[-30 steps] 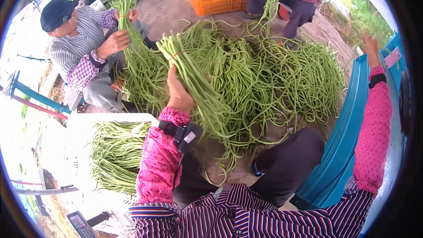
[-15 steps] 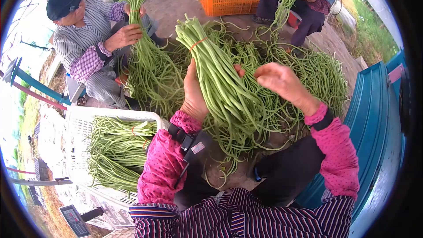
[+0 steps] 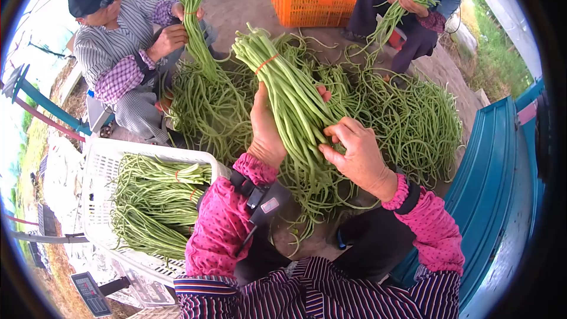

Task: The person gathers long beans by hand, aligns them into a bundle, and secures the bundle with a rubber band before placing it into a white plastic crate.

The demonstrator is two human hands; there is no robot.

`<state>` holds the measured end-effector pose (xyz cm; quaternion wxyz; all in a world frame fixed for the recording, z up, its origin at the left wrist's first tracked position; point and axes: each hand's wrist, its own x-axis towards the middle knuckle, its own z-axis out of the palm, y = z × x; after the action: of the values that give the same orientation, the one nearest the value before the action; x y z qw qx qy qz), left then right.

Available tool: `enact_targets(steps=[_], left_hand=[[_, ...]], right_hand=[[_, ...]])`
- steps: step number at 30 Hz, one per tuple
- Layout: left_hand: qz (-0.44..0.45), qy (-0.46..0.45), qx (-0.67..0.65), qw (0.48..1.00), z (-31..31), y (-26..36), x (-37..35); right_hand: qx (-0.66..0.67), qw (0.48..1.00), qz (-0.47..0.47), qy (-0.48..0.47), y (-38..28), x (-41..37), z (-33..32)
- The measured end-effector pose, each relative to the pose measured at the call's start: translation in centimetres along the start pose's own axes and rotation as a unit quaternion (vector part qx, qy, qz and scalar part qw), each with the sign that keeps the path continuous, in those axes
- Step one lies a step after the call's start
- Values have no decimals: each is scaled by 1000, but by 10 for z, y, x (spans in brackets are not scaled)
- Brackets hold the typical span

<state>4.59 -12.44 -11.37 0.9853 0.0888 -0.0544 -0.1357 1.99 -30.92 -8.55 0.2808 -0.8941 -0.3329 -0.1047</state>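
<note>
A thick bundle of long green beans (image 3: 295, 103) leans up and to the left in front of me, with an orange-red band (image 3: 267, 63) around its upper part. My left hand (image 3: 266, 127) is wrapped round the bundle from the left, its fingertips showing on the far side. At the bundle's lower right edge, my right hand (image 3: 361, 158) has its thumb and fingers pinched on beans there. Which strands it grips is partly hidden. Below both hands the bean ends hang loose over a spread of unbundled long beans (image 3: 413, 124) on the ground.
A white crate (image 3: 97, 195) holding banded bean bundles stands at my left, above a scale display (image 3: 91, 292). Two co-workers hold beans, one person (image 3: 121, 47) at left and another person (image 3: 407, 9) at back right. An orange crate (image 3: 313, 0) stands behind; blue metal panelling (image 3: 484, 165) is at right.
My right hand has moved left and down from the air onto the bundle's lower edge, closing on beans. My left hand still holds the bundle. The left co-worker's beans have shifted slightly.
</note>
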Motion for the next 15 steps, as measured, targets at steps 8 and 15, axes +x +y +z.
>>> enact_targets(steps=[8, 15], left_hand=[[-1, 58, 12, 998, -12, 0, -2], [36, 169, 7, 985, -3, 10, -1]], right_hand=[[183, 975, 86, -88, -8, -1, -9], [292, 930, 168, -148, -16, -24, -15]])
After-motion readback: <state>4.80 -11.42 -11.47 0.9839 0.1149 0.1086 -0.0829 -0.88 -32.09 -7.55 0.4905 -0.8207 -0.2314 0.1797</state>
